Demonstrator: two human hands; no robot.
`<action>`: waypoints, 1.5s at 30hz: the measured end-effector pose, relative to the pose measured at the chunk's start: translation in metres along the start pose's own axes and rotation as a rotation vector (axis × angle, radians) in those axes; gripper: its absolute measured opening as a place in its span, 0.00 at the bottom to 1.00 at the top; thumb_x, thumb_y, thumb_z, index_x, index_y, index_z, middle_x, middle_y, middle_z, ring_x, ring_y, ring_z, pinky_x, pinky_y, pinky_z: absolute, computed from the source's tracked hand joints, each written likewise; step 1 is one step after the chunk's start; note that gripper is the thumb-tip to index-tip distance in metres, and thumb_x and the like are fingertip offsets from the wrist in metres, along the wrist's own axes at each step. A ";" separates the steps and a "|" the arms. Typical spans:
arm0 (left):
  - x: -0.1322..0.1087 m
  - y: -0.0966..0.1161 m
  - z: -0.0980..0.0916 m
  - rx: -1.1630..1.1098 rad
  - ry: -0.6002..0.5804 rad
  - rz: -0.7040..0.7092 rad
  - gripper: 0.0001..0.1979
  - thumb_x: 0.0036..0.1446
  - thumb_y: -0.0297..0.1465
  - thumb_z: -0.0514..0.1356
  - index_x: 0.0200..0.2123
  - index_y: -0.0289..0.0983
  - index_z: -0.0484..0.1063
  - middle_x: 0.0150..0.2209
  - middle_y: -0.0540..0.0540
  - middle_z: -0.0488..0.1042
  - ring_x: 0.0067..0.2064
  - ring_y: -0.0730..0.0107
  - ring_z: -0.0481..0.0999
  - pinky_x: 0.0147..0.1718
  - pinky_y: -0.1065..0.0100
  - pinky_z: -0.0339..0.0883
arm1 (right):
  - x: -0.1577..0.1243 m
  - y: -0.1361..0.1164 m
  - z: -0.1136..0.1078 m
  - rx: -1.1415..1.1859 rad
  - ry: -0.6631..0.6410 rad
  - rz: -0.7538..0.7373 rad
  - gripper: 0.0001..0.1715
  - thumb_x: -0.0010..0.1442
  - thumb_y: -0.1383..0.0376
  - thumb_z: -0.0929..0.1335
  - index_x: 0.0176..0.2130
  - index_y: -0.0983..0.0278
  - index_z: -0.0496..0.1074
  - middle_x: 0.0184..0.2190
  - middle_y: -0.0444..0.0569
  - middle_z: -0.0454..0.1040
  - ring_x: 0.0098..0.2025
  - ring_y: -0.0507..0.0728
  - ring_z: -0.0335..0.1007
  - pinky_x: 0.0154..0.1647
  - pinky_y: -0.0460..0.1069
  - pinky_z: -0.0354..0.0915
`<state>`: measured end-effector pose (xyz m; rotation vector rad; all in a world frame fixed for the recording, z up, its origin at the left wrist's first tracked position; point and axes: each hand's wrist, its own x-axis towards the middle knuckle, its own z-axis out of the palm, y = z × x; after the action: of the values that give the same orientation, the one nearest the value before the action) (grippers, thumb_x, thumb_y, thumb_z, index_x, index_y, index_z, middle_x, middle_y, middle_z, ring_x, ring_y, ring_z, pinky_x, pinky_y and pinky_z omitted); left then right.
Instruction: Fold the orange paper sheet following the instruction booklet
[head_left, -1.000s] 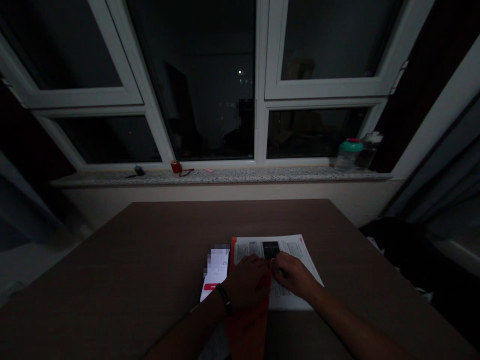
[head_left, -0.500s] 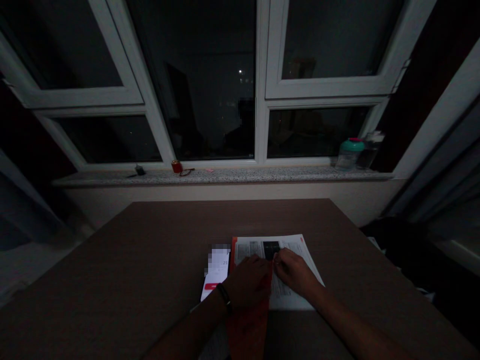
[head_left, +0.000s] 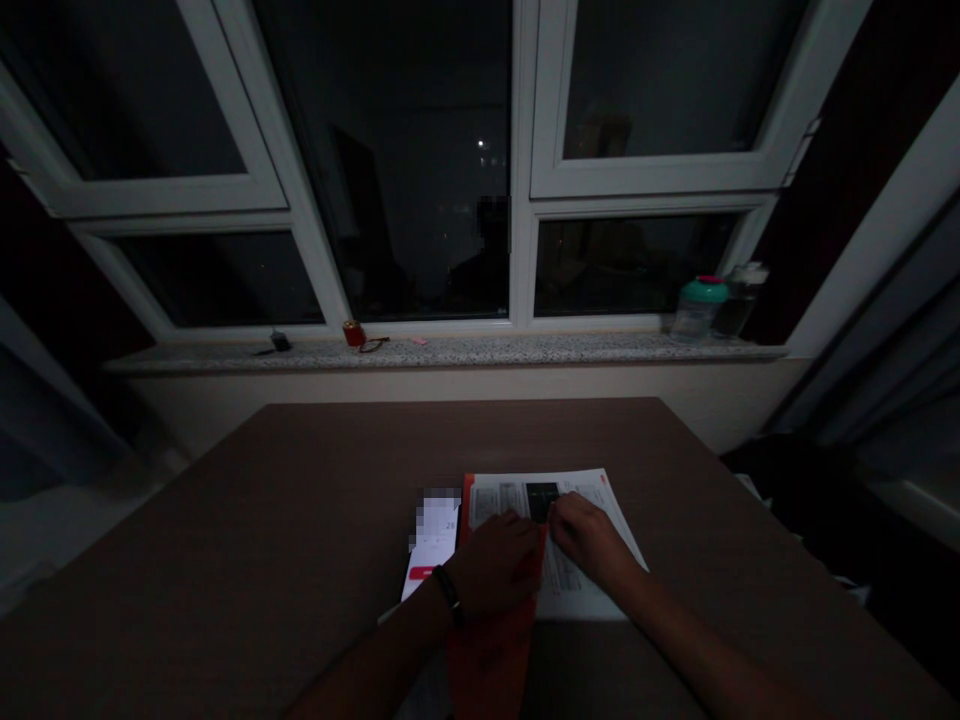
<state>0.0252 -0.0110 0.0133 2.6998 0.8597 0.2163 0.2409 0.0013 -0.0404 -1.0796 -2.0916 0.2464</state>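
Both hands rest on a printed white sheet with a red strip of paper lying over its left side, on a dark brown table. My left hand, with a dark band at the wrist, lies flat on the red paper, fingers pressed down. My right hand sits just to its right, fingers curled and pinched at the red paper's edge. A lit phone lies to the left of the left hand.
A stone window sill runs behind the table under dark windows. On it stand a teal-lidded bottle and a clear bottle at the right, and a small red object at the left. Dark curtains hang at the right.
My right hand has slid a little up and away along the red paper's edge. The left hand and the papers have stayed almost still.
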 end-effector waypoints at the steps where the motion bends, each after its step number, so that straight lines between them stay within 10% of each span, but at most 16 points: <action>1: 0.000 0.000 0.000 0.001 0.002 -0.001 0.19 0.58 0.34 0.64 0.51 0.40 0.64 0.53 0.43 0.70 0.54 0.52 0.67 0.53 0.55 0.62 | 0.000 0.000 0.000 -0.011 0.010 0.013 0.12 0.59 0.76 0.63 0.29 0.61 0.63 0.29 0.45 0.68 0.33 0.56 0.66 0.35 0.48 0.62; 19: -0.001 -0.001 0.001 0.042 -0.008 0.020 0.15 0.59 0.36 0.64 0.47 0.39 0.67 0.52 0.42 0.69 0.53 0.54 0.67 0.54 0.57 0.62 | -0.003 -0.005 -0.002 0.037 -0.043 -0.071 0.12 0.64 0.72 0.62 0.30 0.60 0.62 0.28 0.44 0.67 0.32 0.55 0.66 0.34 0.48 0.63; 37: -0.003 -0.001 0.004 0.035 0.025 0.045 0.21 0.62 0.38 0.62 0.56 0.41 0.64 0.59 0.43 0.67 0.58 0.52 0.65 0.57 0.53 0.57 | 0.001 -0.003 -0.010 0.085 0.177 0.140 0.06 0.60 0.72 0.64 0.34 0.60 0.66 0.35 0.50 0.73 0.38 0.59 0.71 0.39 0.51 0.67; 45: -0.002 -0.001 0.004 0.043 0.008 0.039 0.24 0.63 0.39 0.61 0.59 0.40 0.61 0.61 0.41 0.65 0.60 0.52 0.64 0.58 0.52 0.57 | -0.004 -0.005 -0.006 0.072 0.015 -0.006 0.10 0.58 0.74 0.64 0.30 0.60 0.63 0.31 0.46 0.70 0.35 0.57 0.69 0.36 0.49 0.65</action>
<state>0.0241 -0.0122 0.0095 2.7597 0.8235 0.2191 0.2435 -0.0054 -0.0361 -1.0287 -2.0563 0.3071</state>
